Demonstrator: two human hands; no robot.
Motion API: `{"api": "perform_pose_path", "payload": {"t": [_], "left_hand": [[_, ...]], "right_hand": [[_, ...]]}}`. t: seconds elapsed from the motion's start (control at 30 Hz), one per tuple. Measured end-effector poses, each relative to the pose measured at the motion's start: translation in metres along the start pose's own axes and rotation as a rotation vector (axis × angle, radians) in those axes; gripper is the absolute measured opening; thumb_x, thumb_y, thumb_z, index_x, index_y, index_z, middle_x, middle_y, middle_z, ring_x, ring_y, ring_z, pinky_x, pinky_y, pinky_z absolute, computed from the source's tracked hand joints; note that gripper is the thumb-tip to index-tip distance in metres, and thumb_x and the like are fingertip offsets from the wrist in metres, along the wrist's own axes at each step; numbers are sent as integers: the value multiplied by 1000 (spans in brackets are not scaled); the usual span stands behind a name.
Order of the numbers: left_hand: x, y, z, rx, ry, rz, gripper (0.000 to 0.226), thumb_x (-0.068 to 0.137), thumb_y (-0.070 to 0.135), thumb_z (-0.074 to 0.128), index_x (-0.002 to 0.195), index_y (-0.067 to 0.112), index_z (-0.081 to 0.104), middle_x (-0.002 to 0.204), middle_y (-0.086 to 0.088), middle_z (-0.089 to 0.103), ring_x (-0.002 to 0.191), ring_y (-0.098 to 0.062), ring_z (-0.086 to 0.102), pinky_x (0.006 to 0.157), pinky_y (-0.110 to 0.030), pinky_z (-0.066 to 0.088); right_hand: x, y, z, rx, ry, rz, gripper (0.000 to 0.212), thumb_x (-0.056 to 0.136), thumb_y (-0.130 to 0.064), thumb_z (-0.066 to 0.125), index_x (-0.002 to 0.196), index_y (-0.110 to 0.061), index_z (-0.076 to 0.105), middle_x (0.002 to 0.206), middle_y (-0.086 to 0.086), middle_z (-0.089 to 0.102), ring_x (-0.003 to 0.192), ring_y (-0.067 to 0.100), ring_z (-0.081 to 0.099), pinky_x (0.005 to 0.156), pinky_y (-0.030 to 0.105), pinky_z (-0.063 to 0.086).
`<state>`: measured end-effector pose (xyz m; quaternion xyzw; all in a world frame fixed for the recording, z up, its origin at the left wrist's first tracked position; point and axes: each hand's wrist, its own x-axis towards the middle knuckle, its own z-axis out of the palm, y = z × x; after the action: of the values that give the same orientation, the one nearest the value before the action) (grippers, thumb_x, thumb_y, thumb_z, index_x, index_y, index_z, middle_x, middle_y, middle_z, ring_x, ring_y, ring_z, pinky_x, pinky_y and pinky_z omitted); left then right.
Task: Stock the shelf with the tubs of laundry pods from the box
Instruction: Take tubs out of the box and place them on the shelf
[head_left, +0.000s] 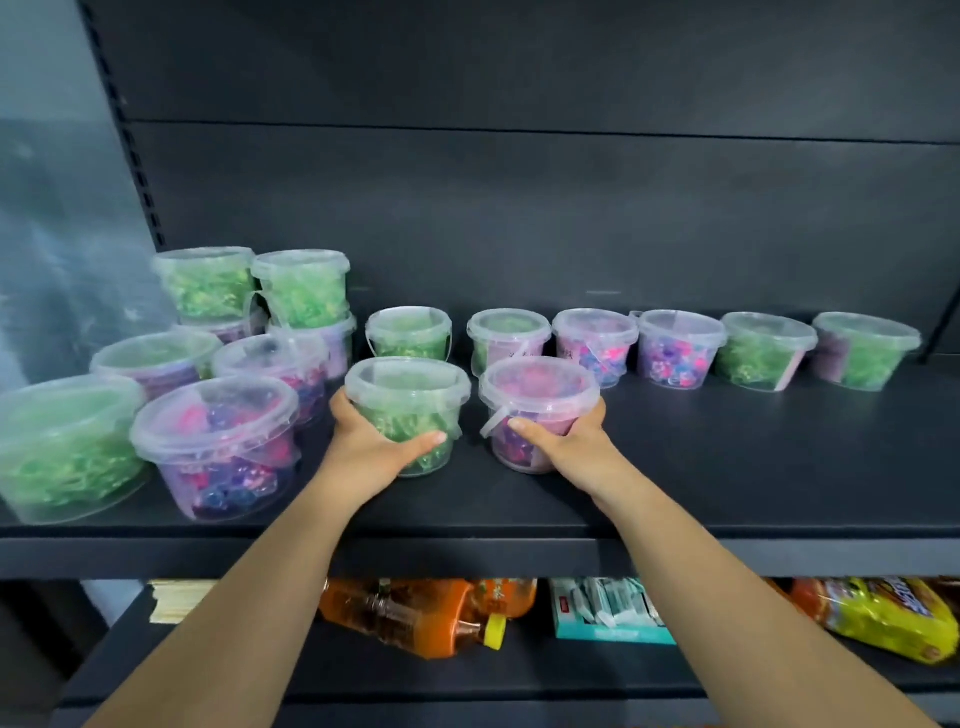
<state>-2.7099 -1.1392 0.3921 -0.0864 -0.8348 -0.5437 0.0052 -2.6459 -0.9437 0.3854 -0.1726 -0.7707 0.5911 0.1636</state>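
Tubs stand upright, lids up, on the dark shelf (727, 467): left hand (374, 441) grips the green tub (408, 400), right hand (566, 441) the pink tub (537, 400); clear round plastic.

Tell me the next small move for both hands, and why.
Probably let go and pull back: the left hand grips a green tub and the right hand a pink tub, both seemingly standing on the shelf before the back row.

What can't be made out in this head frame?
Head view:
- The box: outside the frame.
- Left hand and right hand: fingers hidden behind green tub and pink tub.
- Far-left tub: cut by left edge.
- Yellow bag: cut by right edge.
- Tub labels: too blurred.
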Motion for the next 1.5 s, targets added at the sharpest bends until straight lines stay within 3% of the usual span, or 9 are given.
{"api": "perform_pose_path", "payload": {"t": [0.5, 0.63, 0.77, 0.9, 0.97, 1.07, 1.23, 1.33, 1.5], "left_hand": [[63, -11, 21, 65, 152, -127, 109, 67, 31, 80, 143, 8, 6, 147, -9, 31, 133, -27, 33, 109, -36, 29], [45, -8, 18, 27, 167, -149, 111, 70, 33, 77, 147, 7, 1, 152, -11, 24, 138, -28, 27, 112, -39, 26], [-2, -2, 9, -105, 211, -25, 83, 80, 26, 68, 145, 8, 20, 149, -8, 31, 136, -21, 31, 108, -31, 26], [-58, -1, 11, -216, -58, 134, 39, 84, 13, 64, 122, 14, 55, 117, 0, 60, 105, -6, 55, 96, -19, 41], [-82, 6, 24, -210, -224, 213, 22, 85, 11, 62, 104, 21, 61, 97, 10, 63, 89, 5, 56, 82, -5, 44], [-115, 19, 58, -183, -391, 336, 14, 85, 13, 62, 94, 24, 62, 89, 19, 60, 81, 11, 57, 79, -1, 41], [-179, 44, 139, -80, -674, 489, 18, 84, 21, 62, 80, 38, 59, 87, 22, 62, 88, 0, 59, 81, -18, 45], [-228, 50, 200, 72, -880, 592, 8, 83, 23, 64, 91, 27, 64, 92, 12, 64, 92, -7, 57, 82, -20, 40], [-313, 33, 302, 358, -1183, 651, 22, 84, 22, 64, 103, 12, 65, 102, -2, 67, 99, -18, 60, 85, -27, 45]], "right_hand": [[69, 7, 12, -101, -80, 14, 102, 67, -38, 79, 143, -14, 15, 142, 1, 39, 128, 18, 41, 107, 30, 35], [57, 4, 11, -223, -41, 55, 84, 69, -30, 78, 135, -10, 31, 135, 6, 47, 121, 22, 48, 99, 31, 41], [26, 1, -3, -225, 84, 24, 65, 79, -27, 70, 133, -7, 41, 136, 7, 48, 124, 23, 47, 98, 29, 39], [-28, 4, -35, -232, 287, -79, 32, 82, -23, 68, 109, -7, 63, 112, 9, 64, 103, 17, 58, 89, 20, 38], [-65, 9, -55, -227, 349, -110, 18, 82, -22, 67, 98, -12, 65, 95, 2, 64, 90, 9, 57, 82, 15, 40], [-123, 23, -90, -286, 442, -109, 5, 83, -23, 66, 86, -20, 62, 81, -11, 62, 81, 2, 56, 75, 11, 42], [-231, 67, -170, -390, 625, 91, 3, 85, -22, 64, 86, -19, 65, 76, -13, 62, 71, -5, 57, 74, 17, 43], [-300, 107, -221, -384, 803, 269, 16, 84, -29, 64, 91, -16, 69, 88, -2, 69, 85, 11, 62, 82, 30, 48], [-418, 184, -290, -401, 948, 610, 18, 84, -32, 64, 94, -17, 69, 87, 1, 66, 89, 17, 60, 76, 25, 41]]}}
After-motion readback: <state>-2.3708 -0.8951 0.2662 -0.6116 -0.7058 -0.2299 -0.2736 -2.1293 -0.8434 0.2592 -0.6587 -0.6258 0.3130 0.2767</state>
